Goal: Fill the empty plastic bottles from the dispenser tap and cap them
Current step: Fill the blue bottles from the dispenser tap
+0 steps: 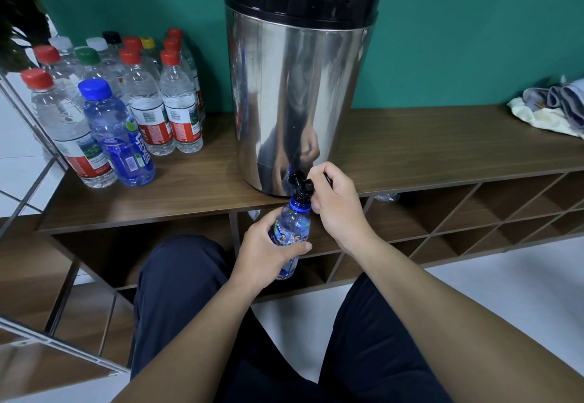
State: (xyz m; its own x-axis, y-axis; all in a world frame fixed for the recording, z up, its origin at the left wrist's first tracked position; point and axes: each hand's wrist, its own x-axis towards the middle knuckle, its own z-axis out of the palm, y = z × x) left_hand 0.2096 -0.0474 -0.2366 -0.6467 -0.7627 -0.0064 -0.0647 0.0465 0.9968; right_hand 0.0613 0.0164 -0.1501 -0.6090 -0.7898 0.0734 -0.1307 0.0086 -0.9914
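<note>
— Bottle (292, 232) under the tap (300, 183): where does it stand?
— Uncapped, gripped in the left hand (268, 249), mouth just below the right hand (335, 203), whose fingers curl round the tap lever.
— And the rest?
— Capped bottles (126, 109) stand well left of both hands; this one likely still needs filling and capping.

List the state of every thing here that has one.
blue bottle: uncapped, mouth under the tap, held by left hand
tap: gripped by right hand
dispenser: lid on
bottles on shelf: capped, upright
cloths: crumpled
</note>
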